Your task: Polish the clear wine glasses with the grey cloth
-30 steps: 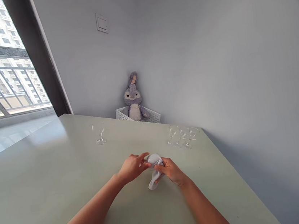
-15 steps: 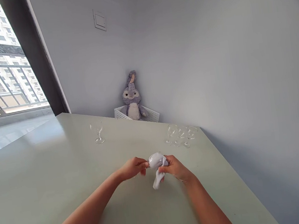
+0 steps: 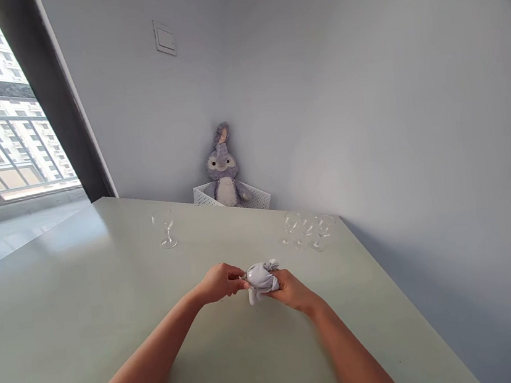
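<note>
- A stemmed glass [image 3: 166,232] stands upright on the table [image 3: 87,299].
- The left hand [image 3: 222,281] pinches a held glass [image 3: 251,274] at its stem end, between both hands.
- The right hand [image 3: 293,291] grips white cloth [image 3: 265,282] at its bowl.
- Clustered stemmed glasses [image 3: 307,228].

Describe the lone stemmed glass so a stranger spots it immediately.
On the pale table, look beyond the left hand, towards the far edge. There the clear stemmed glass stands upright, alone; the other standing glasses cluster at the right.
</note>
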A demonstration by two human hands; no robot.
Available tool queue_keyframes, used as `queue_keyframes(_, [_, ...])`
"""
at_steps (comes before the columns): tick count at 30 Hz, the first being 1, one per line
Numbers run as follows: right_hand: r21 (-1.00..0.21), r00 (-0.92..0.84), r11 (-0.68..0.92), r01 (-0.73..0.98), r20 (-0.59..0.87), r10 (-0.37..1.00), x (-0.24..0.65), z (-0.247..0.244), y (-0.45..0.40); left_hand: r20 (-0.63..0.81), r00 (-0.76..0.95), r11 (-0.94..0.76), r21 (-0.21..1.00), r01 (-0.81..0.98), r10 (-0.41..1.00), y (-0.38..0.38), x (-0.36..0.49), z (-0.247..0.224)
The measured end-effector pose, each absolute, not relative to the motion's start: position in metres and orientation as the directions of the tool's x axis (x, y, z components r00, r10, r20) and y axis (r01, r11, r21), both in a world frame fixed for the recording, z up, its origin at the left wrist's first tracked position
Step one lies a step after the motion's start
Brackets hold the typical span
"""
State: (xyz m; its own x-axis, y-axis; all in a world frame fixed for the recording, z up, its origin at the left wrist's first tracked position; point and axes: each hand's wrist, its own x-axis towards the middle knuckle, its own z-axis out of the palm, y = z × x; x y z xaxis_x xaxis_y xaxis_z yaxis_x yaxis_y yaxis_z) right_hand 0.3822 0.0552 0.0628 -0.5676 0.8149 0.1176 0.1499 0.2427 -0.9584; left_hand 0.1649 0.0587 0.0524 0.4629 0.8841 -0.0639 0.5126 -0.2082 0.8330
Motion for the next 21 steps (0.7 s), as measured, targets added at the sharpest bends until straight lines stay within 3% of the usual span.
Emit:
queue_keyframes(4, [-0.923, -0.503, 0.336, 0.187, 0.203, 0.84, 0.383, 0.062, 0.056, -0.136, 0.522, -0.101, 0.911, 0.399, 0.842, 0.06, 0.163, 0.06])
queue_keyframes(9, [-0.869, -0.48, 0.414, 0.271, 0.251, 0.841, 0.388, 0.053, 0.066, -0.153, 0.481, -0.061, 0.914, 0.4, 0.863, 0.063, 0.154, 0.062])
queue_keyframes(11, [-0.865, -0.376, 0.415, 0.282, 0.299, 0.877, 0.392, 0.047, 0.072, -0.156, 0.433, -0.048, 0.904, 0.424, 0.888, 0.066, 0.147, 0.06])
queue_keyframes(15, [-0.859, -0.009, 0.39, 0.332, 0.411, 0.912, 0.39, 0.042, 0.073, -0.143, 0.21, 0.009, 0.845, 0.535, 0.967, 0.075, 0.135, 0.053])
queue_keyframes(17, [-0.733, -0.061, 0.512, 0.448, 0.546, 0.836, 0.383, 0.043, 0.066, -0.131, 0.138, 0.024, 0.807, 0.589, 0.982, 0.078, 0.134, 0.048])
queue_keyframes(19, [-0.492, -0.331, 0.688, 0.533, 0.627, 0.705, 0.372, 0.044, 0.057, -0.098, 0.138, -0.015, 0.76, 0.65, 0.986, 0.078, 0.139, 0.042])
queue_keyframes(21, [-0.273, -0.558, 0.796, 0.541, 0.591, 0.582, 0.36, 0.042, 0.05, -0.009, 0.191, -0.132, 0.692, 0.709, 0.982, 0.075, 0.149, 0.036])
